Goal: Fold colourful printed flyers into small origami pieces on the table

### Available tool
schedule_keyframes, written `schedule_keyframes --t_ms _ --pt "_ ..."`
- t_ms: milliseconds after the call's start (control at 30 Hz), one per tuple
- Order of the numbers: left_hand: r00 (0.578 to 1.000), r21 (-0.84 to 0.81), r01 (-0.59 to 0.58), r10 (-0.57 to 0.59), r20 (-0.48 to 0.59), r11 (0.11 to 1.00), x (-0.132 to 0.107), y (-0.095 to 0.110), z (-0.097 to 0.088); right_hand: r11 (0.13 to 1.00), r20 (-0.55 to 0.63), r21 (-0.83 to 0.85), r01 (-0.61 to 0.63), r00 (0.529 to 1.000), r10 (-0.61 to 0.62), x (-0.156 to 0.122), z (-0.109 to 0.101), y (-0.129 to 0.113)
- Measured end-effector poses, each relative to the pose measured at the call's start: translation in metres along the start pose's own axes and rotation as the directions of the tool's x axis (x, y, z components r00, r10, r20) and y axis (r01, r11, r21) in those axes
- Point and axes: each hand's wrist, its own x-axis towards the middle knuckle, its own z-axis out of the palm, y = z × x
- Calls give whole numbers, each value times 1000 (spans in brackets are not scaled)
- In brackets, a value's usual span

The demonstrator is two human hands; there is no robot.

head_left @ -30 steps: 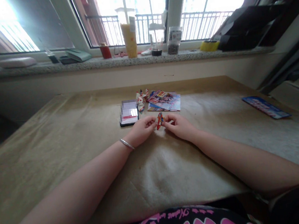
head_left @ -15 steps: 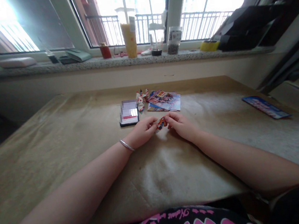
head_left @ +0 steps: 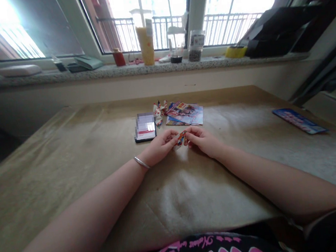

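Between my two hands is a small folded piece of colourful printed paper point(head_left: 180, 140), with orange, white and blue on it. My left hand point(head_left: 164, 141), with a silver bangle at its wrist, pinches the paper's left side between thumb and fingers. On the other side, my right hand point(head_left: 200, 139) grips its right end with thumb and fingertips. Much of the paper is covered by my fingers. Just beyond the hands lie folded paper pieces point(head_left: 159, 111) in white, red and blue, and a small stack of printed sheets point(head_left: 189, 114).
A phone or tablet point(head_left: 145, 129) with a blurred screen lies left of the paper pieces. To the far right rests a blue printed packet or sheet point(head_left: 299, 121). Cups and a yellow drink point(head_left: 146, 47) stand on the stone windowsill point(head_left: 88, 73) behind the table point(head_left: 77, 161).
My fingers have shifted slightly around the folded paper, which now shows at a different angle with less of it visible. Everything else stays in place.
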Motion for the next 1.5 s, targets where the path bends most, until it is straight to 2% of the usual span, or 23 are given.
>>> schedule_keyframes --t_ms 133,300,400,500,600,667,800,1000,1200,1500 --pt "1000 -48 2 -3 -25 999 1 -4 2 998 -14 37 -55 998 55 0 1 -3" --pt "998 2 -7 7 -56 1000 2 -6 3 990 -14 86 -108 994 110 0 3 -5" --pt "989 118 -4 21 -148 993 2 -5 3 990 -25 88 -110 993 113 -1 4 -5" --pt "958 317 -19 108 -264 948 1 -2 3 993 -59 64 -100 993 104 -2 5 -7" --pt "961 412 -22 132 -242 911 0 0 2 995 -99 30 -97 990 100 -2 6 -7" --pt "972 410 -18 111 -206 912 0 2 1 995 -125 7 -98 987 98 -1 6 -7" --pt "972 435 -20 119 -201 900 1 3 -1 996 -187 -57 -70 981 59 1 3 -4" --pt "986 331 27 29 -163 943 -2 6 -1 976 -253 -210 -57 968 2 -1 3 1" --pt "975 371 100 -17 -222 923 -4 11 2 917 -232 -397 42 962 -145 -3 6 -2" --pt "959 276 157 -80 -271 948 0 9 -1 967 -234 -253 20 969 -82 -1 1 -1"
